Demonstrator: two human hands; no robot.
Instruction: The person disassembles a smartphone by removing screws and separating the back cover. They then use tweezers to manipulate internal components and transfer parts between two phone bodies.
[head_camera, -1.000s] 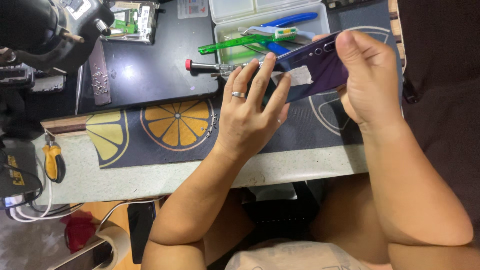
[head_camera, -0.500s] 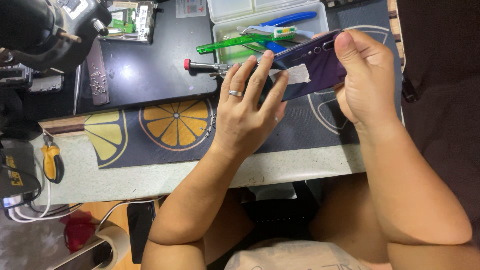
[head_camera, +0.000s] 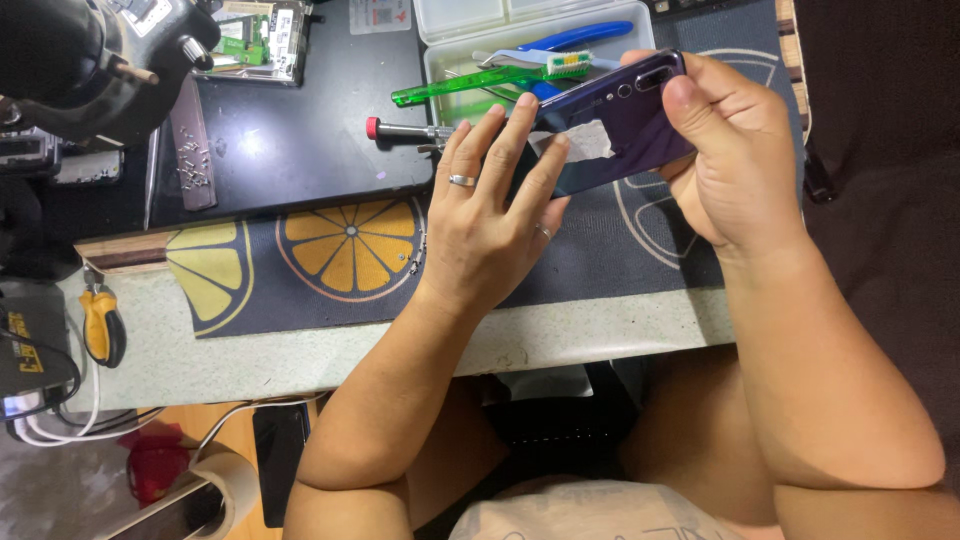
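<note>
The phone (head_camera: 625, 125) is grasped at its camera end in the grip of the right hand (head_camera: 735, 160), thumb pressed on the back by the lenses. The left hand (head_camera: 490, 215) is laid against the lower part of the phone, fingers (head_camera: 512, 135) extended across its back rather than clenched; two rings are noted on this hand. The phone is held face down above the desk (head_camera: 330, 355), tilted, its back turned to the camera. The back is glossy, shading from dark purple to blue, with a row of lenses near the top edge and a pale torn patch of tape or residue at mid-body. Beneath it lies a dark mat (head_camera: 330, 250) printed with citrus slices. Behind are seen a clear tray (head_camera: 470, 20), a green toothbrush (head_camera: 480, 82), blue-handled pliers (head_camera: 580, 38) and a red-capped screwdriver (head_camera: 405, 131).
</note>
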